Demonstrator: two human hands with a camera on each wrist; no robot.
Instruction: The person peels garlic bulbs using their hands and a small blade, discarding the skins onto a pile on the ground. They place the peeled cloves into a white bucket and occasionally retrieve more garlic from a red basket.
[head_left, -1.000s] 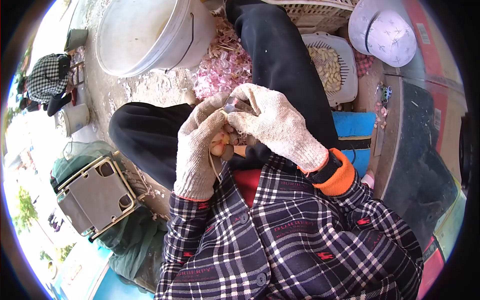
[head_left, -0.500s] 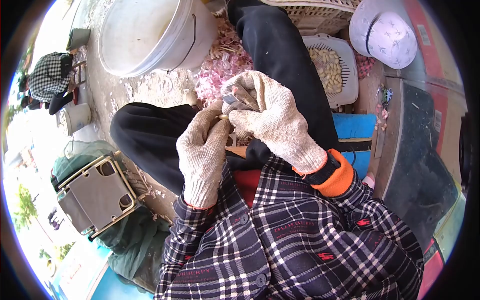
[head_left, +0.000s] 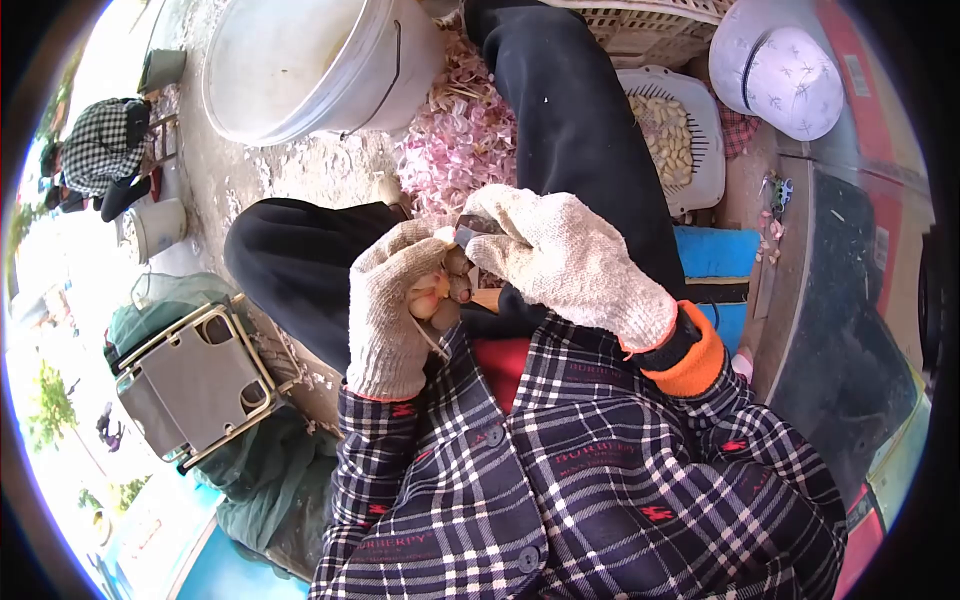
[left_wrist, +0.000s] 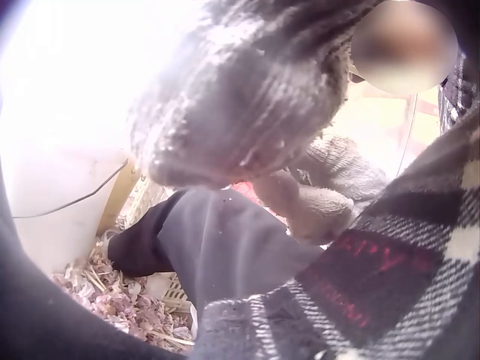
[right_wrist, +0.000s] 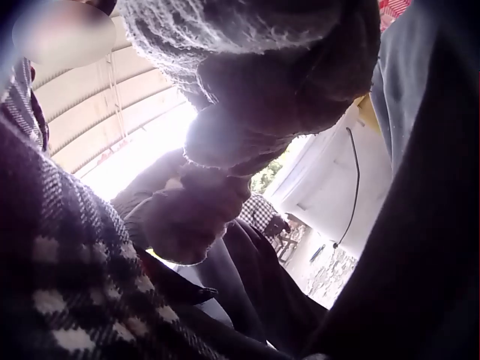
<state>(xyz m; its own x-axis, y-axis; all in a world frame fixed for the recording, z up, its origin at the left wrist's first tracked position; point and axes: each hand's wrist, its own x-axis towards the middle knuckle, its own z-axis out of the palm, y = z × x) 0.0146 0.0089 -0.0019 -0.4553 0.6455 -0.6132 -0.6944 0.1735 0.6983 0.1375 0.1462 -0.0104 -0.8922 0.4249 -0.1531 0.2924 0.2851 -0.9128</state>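
Both hands wear off-white knit gloves and meet over the lap in the head view. My left hand curls round pinkish garlic cloves in its palm, a thin dry stem trailing below them. Between its thumb and forefinger it pinches a pale garlic clove. My right hand grips a small knife, whose short grey blade is right at that clove; the handle is hidden in the glove. In the left wrist view the left glove fills the top, dark and blurred. The right wrist view shows the right glove from below.
Pink garlic skins lie heaped between the legs, beside a white bucket. Peeled cloves fill part of a white basket beyond the right leg. A patterned hat sits at upper right, a folding chair at left.
The left hand turned its back up, hiding the cloves in its palm, then rolled back so they show again. The knife blade tipped away from the left fingertips, then came down to the clove.
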